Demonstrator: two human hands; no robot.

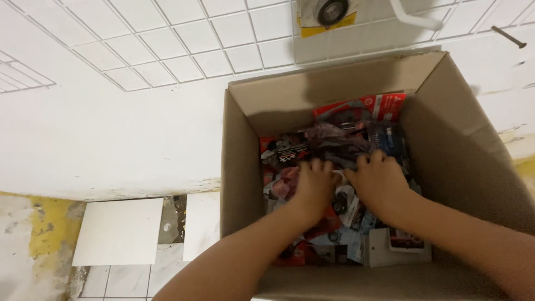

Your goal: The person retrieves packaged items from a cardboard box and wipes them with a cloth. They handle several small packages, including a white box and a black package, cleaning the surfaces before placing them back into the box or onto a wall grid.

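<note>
Both my hands reach down into a large open cardboard box (242, 167). My left hand (313, 185) lies palm down on a pile of small packaged items (340, 234) in red, blue and grey wrapping. Beside it, my right hand (377, 179) presses on the same pile, fingers curled toward a crumpled dark plastic bag (334, 139). Whether either hand grips anything is hidden by the backs of the hands. A red card package (368, 106) leans at the far end of the box.
The box stands on a white tiled counter (111, 128) against a tiled wall. A yellow-backed package with a round black part (329, 14) hangs above, next to a white pipe (412, 17). Loose white tiles (120, 231) lie on the floor at lower left.
</note>
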